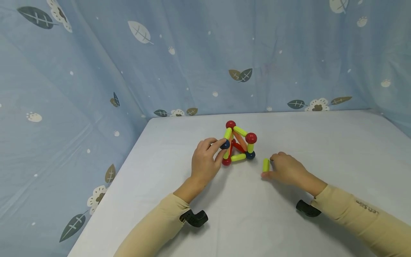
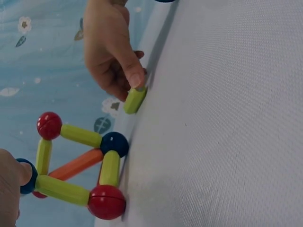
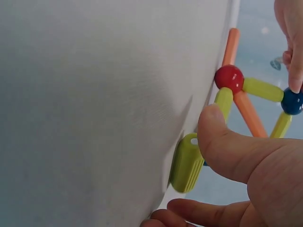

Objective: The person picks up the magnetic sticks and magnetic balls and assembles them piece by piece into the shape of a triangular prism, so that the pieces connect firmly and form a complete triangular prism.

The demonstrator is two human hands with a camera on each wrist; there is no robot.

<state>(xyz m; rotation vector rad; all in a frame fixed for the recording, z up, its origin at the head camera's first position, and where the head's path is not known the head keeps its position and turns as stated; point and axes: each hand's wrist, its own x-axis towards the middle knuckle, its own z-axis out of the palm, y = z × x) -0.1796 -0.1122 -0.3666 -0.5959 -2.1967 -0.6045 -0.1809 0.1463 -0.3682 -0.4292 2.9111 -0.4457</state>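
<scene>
A frame of yellow-green, orange and red rods joined by red and dark blue balls stands on the white table [image 1: 244,207]. My left hand [image 1: 204,160] pinches a dark blue ball [image 1: 225,144] at its near left upper corner, thumb and fingers on either side. To the right of the frame, my right hand [image 1: 287,170] holds a loose yellow-green rod [image 1: 266,165] close to the tabletop, its thumb at one end. In the right wrist view that rod [image 3: 186,163] shows a ribbed side and a hole near one end. A red ball [image 1: 251,138] tops the frame's right corner.
A blue cloth [image 1: 199,57] with leaf and flower prints hangs behind the table and along its left side. Black wrist devices [image 1: 194,218] sit under both beige sleeves [image 1: 363,210].
</scene>
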